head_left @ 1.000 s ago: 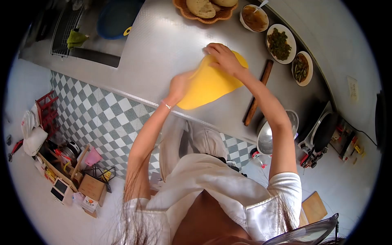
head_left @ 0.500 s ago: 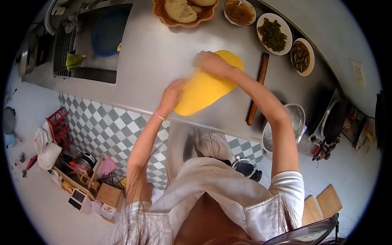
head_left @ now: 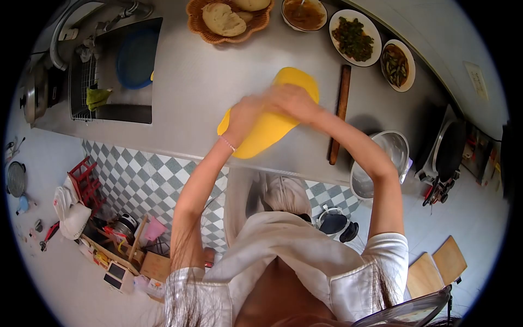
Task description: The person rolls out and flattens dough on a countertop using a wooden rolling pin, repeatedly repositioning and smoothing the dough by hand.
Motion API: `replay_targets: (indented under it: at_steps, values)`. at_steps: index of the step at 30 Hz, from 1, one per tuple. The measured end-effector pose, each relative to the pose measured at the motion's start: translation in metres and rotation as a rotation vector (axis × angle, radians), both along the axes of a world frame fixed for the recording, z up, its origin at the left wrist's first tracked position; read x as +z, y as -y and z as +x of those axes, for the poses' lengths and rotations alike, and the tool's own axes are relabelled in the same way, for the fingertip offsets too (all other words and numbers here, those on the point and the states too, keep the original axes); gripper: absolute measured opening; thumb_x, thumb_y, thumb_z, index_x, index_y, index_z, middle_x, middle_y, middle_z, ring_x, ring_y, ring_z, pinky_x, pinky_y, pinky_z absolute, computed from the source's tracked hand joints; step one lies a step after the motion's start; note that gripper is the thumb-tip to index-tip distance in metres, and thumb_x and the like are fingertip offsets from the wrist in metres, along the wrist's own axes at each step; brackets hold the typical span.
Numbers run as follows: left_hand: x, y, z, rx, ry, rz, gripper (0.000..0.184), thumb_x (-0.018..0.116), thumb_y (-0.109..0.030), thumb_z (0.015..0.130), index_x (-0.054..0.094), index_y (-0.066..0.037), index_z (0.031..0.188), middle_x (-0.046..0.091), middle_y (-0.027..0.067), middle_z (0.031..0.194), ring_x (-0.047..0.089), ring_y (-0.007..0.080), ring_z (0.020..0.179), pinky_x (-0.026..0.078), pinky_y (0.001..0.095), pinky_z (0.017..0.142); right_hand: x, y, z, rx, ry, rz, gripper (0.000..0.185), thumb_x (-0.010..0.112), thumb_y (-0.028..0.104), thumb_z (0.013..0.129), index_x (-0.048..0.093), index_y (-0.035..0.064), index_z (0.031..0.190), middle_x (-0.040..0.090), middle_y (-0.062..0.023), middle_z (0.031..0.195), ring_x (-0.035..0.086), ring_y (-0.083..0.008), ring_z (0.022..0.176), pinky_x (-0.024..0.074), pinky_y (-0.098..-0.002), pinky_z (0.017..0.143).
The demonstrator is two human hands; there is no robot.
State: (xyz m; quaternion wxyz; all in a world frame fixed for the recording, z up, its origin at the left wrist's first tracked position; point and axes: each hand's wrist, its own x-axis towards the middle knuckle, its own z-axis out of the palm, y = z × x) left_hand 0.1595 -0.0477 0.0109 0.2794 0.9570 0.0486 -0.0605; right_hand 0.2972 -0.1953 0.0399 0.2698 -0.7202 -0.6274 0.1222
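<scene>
A flat yellow sheet with rounded ends, apparently rolled-out dough [head_left: 267, 136], lies slantwise on the steel counter near its front edge. My left hand [head_left: 243, 120] is over its left side, and a small yellow flap sticks out beyond that hand. Across the upper part reaches my right hand [head_left: 291, 102], its fingertips close to or meeting the left hand's. Both hands touch or hover just over the sheet; motion blur smears their fingers, so their grip is unclear. To the right of the sheet lies a wooden rolling pin [head_left: 340, 114].
A wicker basket [head_left: 229, 34] of flatbreads stands at the back, beside a bowl of sauce [head_left: 305, 15] and two plates of food [head_left: 355, 38] [head_left: 398, 65]. On the right is a metal bowl [head_left: 379, 163], partly behind my right forearm. At left is the sink [head_left: 131, 111].
My left hand has moved up and right over the yellow sheet, towards the right hand, which has shifted slightly down. A yellow flap now shows left of my left hand. The view has shifted slightly.
</scene>
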Motion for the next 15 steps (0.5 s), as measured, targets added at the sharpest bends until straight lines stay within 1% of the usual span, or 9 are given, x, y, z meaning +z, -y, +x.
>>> replay_targets:
  at_steps: [2, 5, 6, 9, 12, 15]
  values:
    - [0.013, 0.004, 0.0, -0.002, 0.034, -0.013, 0.025, 0.062, -0.014, 0.083, 0.063, -0.004, 0.106, 0.064, 0.008, 0.095, 0.062, 0.0275, 0.092, 0.052, 0.0382, 0.073, -0.006, -0.002, 0.026, -0.104, 0.112, 0.078, 0.045, 0.07, 0.017, 0.075, 0.056, 0.0109, 0.117, 0.057, -0.0082, 0.115, 0.054, -0.0259, 0.111, 0.0442, -0.039, 0.092]
    - [0.017, 0.01, -0.004, 0.02, 0.093, -0.067, 0.024, 0.061, -0.014, 0.085, 0.064, -0.004, 0.107, 0.066, 0.0094, 0.101, 0.063, 0.0275, 0.093, 0.053, 0.0379, 0.074, -0.038, 0.009, 0.055, -0.061, 0.02, -0.151, 0.061, 0.075, 0.014, 0.07, 0.051, 0.0139, 0.126, 0.05, -0.0077, 0.123, 0.046, -0.0273, 0.118, 0.0405, -0.0398, 0.097]
    - [0.018, 0.01, -0.005, 0.035, 0.115, -0.092, 0.024, 0.061, -0.014, 0.085, 0.064, -0.005, 0.107, 0.067, 0.0099, 0.102, 0.064, 0.0275, 0.093, 0.053, 0.0379, 0.074, -0.035, 0.008, 0.059, -0.047, -0.033, -0.215, 0.045, 0.07, 0.013, 0.072, 0.057, 0.0122, 0.115, 0.054, -0.0075, 0.115, 0.049, -0.0282, 0.113, 0.0423, -0.0385, 0.094]
    - [0.022, 0.011, -0.007, 0.037, 0.0, -0.14, 0.027, 0.06, -0.014, 0.086, 0.063, -0.006, 0.112, 0.068, 0.0118, 0.101, 0.065, 0.0288, 0.091, 0.053, 0.0383, 0.075, -0.029, 0.003, 0.064, 0.005, -0.023, -0.428, 0.031, 0.067, 0.011, 0.076, 0.06, 0.0089, 0.106, 0.052, -0.0064, 0.116, 0.046, -0.0264, 0.116, 0.0427, -0.037, 0.095]
    - [0.02, 0.005, -0.013, 0.071, 0.004, -0.206, 0.032, 0.06, -0.015, 0.087, 0.061, -0.008, 0.118, 0.069, 0.0133, 0.1, 0.066, 0.0307, 0.087, 0.052, 0.0386, 0.075, -0.039, 0.012, 0.059, -0.043, -0.033, -0.072, 0.017, 0.065, 0.01, 0.076, 0.062, 0.0081, 0.093, 0.057, -0.0065, 0.108, 0.051, -0.0248, 0.111, 0.0453, -0.0365, 0.09]
    - [0.023, -0.01, -0.01, 0.06, -0.184, -0.287, 0.037, 0.062, -0.017, 0.087, 0.058, -0.009, 0.123, 0.068, 0.0141, 0.1, 0.066, 0.0326, 0.087, 0.053, 0.0378, 0.076, -0.033, 0.03, 0.046, -0.048, 0.033, -0.067, 0.01, 0.061, 0.016, 0.075, 0.057, 0.0097, 0.082, 0.062, -0.0044, 0.083, 0.061, -0.0241, 0.085, 0.0496, -0.0373, 0.071]
